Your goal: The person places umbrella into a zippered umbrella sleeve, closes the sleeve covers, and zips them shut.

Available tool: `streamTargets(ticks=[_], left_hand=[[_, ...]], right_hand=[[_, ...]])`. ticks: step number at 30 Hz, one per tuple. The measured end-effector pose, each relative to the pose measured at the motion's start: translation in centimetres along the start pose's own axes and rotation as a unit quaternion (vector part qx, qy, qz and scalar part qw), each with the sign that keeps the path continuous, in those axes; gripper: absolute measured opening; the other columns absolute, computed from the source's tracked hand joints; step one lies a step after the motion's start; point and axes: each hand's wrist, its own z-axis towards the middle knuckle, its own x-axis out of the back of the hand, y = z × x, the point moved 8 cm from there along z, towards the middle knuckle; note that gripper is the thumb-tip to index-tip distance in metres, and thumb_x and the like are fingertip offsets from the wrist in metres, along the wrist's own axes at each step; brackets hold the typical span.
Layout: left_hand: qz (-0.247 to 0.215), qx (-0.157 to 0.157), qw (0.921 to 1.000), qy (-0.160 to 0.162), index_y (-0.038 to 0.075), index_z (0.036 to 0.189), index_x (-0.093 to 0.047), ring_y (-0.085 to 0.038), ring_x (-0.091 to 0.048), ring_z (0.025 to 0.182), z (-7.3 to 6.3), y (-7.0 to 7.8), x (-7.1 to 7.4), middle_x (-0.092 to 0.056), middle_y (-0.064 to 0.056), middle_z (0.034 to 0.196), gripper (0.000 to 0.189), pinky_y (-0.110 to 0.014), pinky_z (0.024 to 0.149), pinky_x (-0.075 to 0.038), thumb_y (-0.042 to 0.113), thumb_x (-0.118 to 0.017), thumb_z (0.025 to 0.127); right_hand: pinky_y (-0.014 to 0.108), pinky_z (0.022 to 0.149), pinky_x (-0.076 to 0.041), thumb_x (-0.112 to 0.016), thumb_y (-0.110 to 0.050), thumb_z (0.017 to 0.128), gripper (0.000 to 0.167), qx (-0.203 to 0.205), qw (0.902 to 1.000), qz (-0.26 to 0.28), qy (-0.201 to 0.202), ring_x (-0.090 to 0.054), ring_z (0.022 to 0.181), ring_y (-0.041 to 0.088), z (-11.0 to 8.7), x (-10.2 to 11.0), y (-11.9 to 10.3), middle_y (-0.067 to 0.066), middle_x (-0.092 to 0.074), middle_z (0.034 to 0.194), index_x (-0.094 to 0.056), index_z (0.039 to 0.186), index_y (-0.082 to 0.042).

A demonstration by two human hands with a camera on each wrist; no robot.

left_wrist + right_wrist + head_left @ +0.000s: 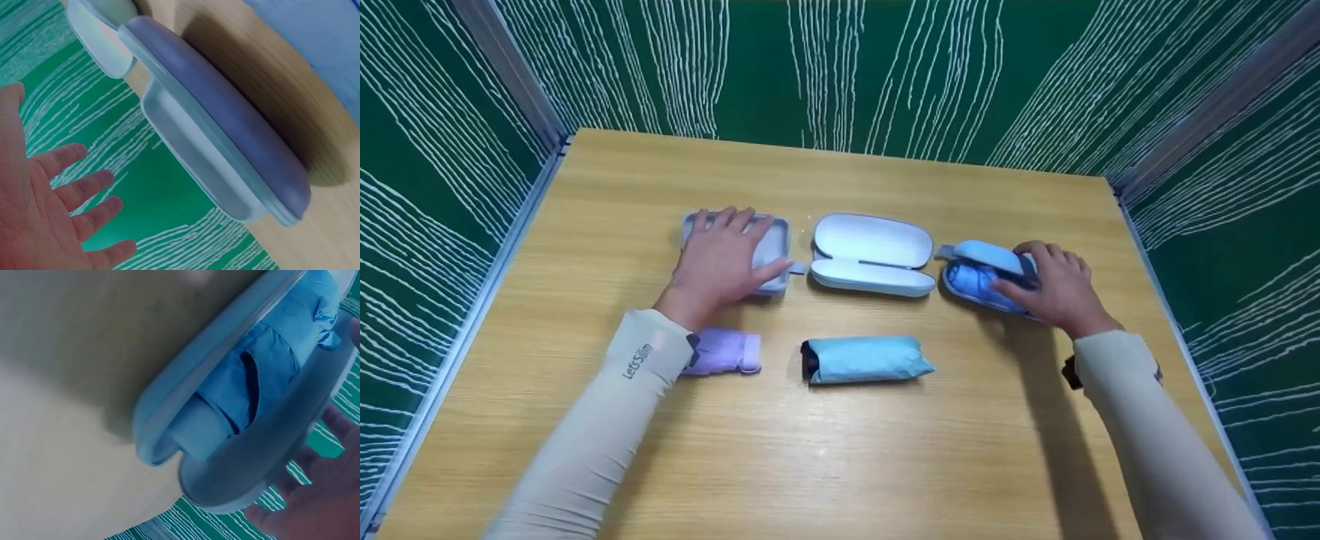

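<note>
My left hand is spread over an open, pale-lined hard case at the left. In the left wrist view its fingers are straight and apart from the case. At the right, my right hand holds the partly lowered lid of another hard case, thumb on the near side and fingers behind. Inside that case lies a folded blue umbrella, its fabric and strap visible in the right wrist view. Parts of the lid are hidden by the hand.
Between the hands a third case lies open. Closer to me are a folded purple umbrella, partly behind the left sleeve, and a light-blue folded umbrella with a black end. Green patterned walls border the wooden table.
</note>
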Motion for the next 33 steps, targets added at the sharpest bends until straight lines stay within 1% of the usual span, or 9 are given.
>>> streamTargets(ticks=[4, 10, 14, 17, 20, 22, 24, 29, 33], left_hand=[[-0.012, -0.009, 0.9999, -0.003, 0.019, 0.160, -0.040, -0.040, -0.029, 0.150, -0.1, 1.0, -0.1, -0.037, -0.014, 0.162, 0.087, -0.067, 0.120, -0.013, 0.078, -0.039, 0.096], [-0.015, -0.023, 0.9996, -0.007, 0.019, 0.160, -0.039, -0.038, -0.027, 0.151, -0.1, 2.0, -0.4, -0.036, -0.012, 0.164, 0.088, -0.067, 0.121, -0.012, 0.078, -0.036, 0.096], [-0.014, -0.027, 0.9995, -0.008, 0.018, 0.160, -0.040, -0.038, -0.028, 0.151, -0.2, 2.3, -0.6, -0.037, -0.012, 0.163, 0.087, -0.067, 0.120, -0.012, 0.078, -0.037, 0.096], [-0.017, -0.031, 0.9993, -0.006, 0.018, 0.159, -0.042, -0.038, -0.028, 0.151, -0.3, 2.8, -0.7, -0.037, -0.013, 0.163, 0.086, -0.067, 0.120, -0.012, 0.077, -0.039, 0.096], [-0.017, -0.035, 0.9992, -0.004, 0.018, 0.158, -0.043, -0.038, -0.029, 0.151, -0.2, 3.4, -0.8, -0.038, -0.013, 0.162, 0.086, -0.066, 0.121, -0.013, 0.077, -0.038, 0.096], [-0.018, -0.038, 0.9991, -0.004, 0.018, 0.158, -0.044, -0.037, -0.029, 0.151, -0.2, 3.9, -0.8, -0.039, -0.013, 0.162, 0.085, -0.065, 0.121, -0.013, 0.076, -0.039, 0.096], [-0.015, -0.044, 0.9989, -0.003, 0.018, 0.158, -0.044, -0.037, -0.029, 0.151, -0.2, 4.4, -0.8, -0.039, -0.013, 0.162, 0.087, -0.065, 0.121, -0.013, 0.078, -0.036, 0.096], [-0.012, -0.053, 0.9985, -0.004, 0.019, 0.159, -0.041, -0.036, -0.029, 0.151, -0.4, 5.3, -0.6, -0.039, -0.013, 0.162, 0.090, -0.063, 0.122, -0.012, 0.081, -0.033, 0.095], [-0.010, -0.057, 0.9983, -0.002, 0.020, 0.160, -0.041, -0.036, -0.029, 0.151, -0.6, 5.8, -0.3, -0.038, -0.012, 0.162, 0.089, -0.063, 0.122, -0.012, 0.080, -0.035, 0.095]], right_hand=[[0.072, 0.118, -0.006, -0.076, -0.063, 0.085, 0.089, 0.011, 0.9999, 0.007, 0.010, -0.024, 0.142, 0.055, -1.3, -1.1, 0.2, 0.026, -0.036, 0.155, -0.039, 0.149, -0.013], [0.073, 0.117, -0.011, -0.087, -0.029, 0.085, 0.084, 0.069, 0.9950, -0.047, 0.055, -0.025, 0.142, 0.056, -3.0, -2.9, 0.4, 0.023, -0.034, 0.156, -0.039, 0.154, -0.020], [0.074, 0.116, -0.013, -0.085, -0.008, 0.086, 0.088, 0.091, 0.9894, -0.069, 0.089, -0.026, 0.143, 0.054, -3.2, -3.7, 0.8, 0.021, -0.035, 0.157, -0.037, 0.157, -0.028], [0.074, 0.116, -0.014, -0.080, 0.001, 0.088, 0.093, 0.093, 0.9872, -0.081, 0.101, -0.025, 0.144, 0.054, -3.1, -4.0, 1.3, 0.021, -0.034, 0.158, -0.033, 0.160, -0.034], [0.075, 0.114, -0.018, -0.078, 0.002, 0.090, 0.094, 0.090, 0.9849, -0.103, 0.106, -0.027, 0.143, 0.055, -3.1, -4.2, 1.6, 0.022, -0.033, 0.159, -0.030, 0.161, -0.036], [0.076, 0.112, -0.022, -0.079, -0.001, 0.090, 0.094, 0.088, 0.9832, -0.118, 0.107, -0.029, 0.142, 0.055, -3.3, -4.3, 1.7, 0.022, -0.035, 0.159, -0.029, 0.162, -0.035], [0.076, 0.110, -0.026, -0.080, -0.003, 0.089, 0.094, 0.087, 0.9820, -0.125, 0.112, -0.032, 0.140, 0.055, -3.5, -4.2, 1.8, 0.022, -0.037, 0.157, -0.030, 0.162, -0.035], [0.074, 0.108, -0.031, -0.084, -0.004, 0.086, 0.095, 0.092, 0.9802, -0.120, 0.128, -0.035, 0.136, 0.054, -4.3, -3.6, 1.7, 0.020, -0.042, 0.155, -0.034, 0.161, -0.034], [0.072, 0.107, -0.034, -0.085, -0.005, 0.084, 0.090, 0.110, 0.9751, -0.113, 0.156, -0.038, 0.135, 0.051, -5.2, -2.6, 0.9, 0.016, -0.046, 0.153, -0.041, 0.158, -0.031]])
